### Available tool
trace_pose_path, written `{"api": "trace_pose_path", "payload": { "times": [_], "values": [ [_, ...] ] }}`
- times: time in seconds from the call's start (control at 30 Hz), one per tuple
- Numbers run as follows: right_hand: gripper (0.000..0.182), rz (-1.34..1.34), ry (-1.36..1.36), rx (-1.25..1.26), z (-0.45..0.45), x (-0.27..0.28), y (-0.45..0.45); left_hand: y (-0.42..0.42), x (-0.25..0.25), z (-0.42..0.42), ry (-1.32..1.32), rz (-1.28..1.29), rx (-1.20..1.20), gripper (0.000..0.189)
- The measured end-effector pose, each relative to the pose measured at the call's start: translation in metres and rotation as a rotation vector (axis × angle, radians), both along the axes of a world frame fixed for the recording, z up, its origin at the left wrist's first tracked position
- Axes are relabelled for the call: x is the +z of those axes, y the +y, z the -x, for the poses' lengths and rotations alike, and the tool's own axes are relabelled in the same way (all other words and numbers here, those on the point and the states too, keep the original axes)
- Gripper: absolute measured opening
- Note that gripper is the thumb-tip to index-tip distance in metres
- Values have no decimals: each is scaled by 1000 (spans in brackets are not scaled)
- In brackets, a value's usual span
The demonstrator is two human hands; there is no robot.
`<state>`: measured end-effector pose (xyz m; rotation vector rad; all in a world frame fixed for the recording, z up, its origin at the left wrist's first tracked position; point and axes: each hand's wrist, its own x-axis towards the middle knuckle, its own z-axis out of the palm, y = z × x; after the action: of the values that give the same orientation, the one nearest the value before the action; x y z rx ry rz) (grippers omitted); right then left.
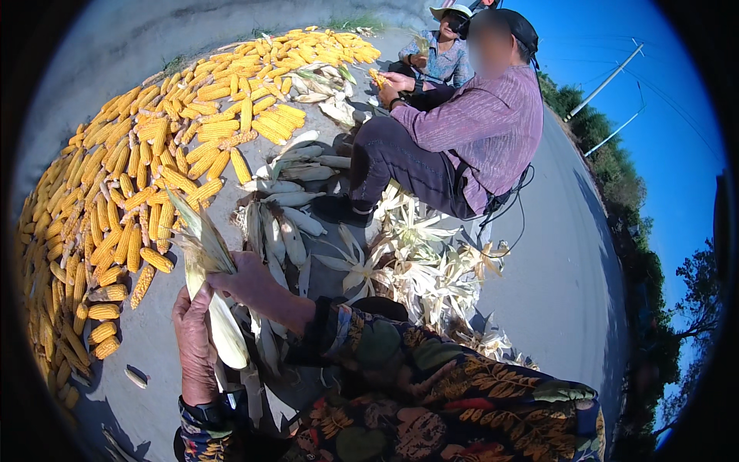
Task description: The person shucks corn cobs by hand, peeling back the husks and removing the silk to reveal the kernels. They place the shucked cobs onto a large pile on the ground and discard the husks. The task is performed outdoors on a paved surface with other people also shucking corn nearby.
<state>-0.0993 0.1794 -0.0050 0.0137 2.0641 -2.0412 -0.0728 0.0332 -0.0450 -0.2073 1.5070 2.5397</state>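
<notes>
An ear of corn in its pale husk [226,332] is held between my two hands. My left hand [195,341] wraps around its side, with the thumb along the husk. At the leafy end, my right hand [251,283] pinches the dry green-tan husk leaves [202,234], which stick up past the fingers. The kernels of this ear are covered by husk. Just beyond my right hand, a pile of unhusked ears [277,231] lies on the concrete ground. To the left spreads a large heap of bare yellow corn ears [138,167].
A person in a purple shirt [479,127] sits close by, holding a yellow ear [378,78]. Another person in a patterned shirt [441,58] sits behind, holding a husked-looking piece. Stripped husks [415,260] are heaped to the right, beside a paved road [560,277].
</notes>
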Motion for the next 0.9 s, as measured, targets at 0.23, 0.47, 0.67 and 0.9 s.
{"api": "trace_pose_path", "payload": {
  "times": [0.23,0.47,0.67,0.9],
  "values": [
    [26,-153,97,6,2,-9,-2,9,11,-5,47,82,102,31],
    [29,-160,212,21,3,-19,3,18,16,-1,38,236,122,33],
    [27,45,224,119,-8,-17,-12,7,-3,2,-5,90,184,36],
    [18,558,66,236,-11,-9,-9,-22,-3,11,-128,-47,273,31]
  ]
}}
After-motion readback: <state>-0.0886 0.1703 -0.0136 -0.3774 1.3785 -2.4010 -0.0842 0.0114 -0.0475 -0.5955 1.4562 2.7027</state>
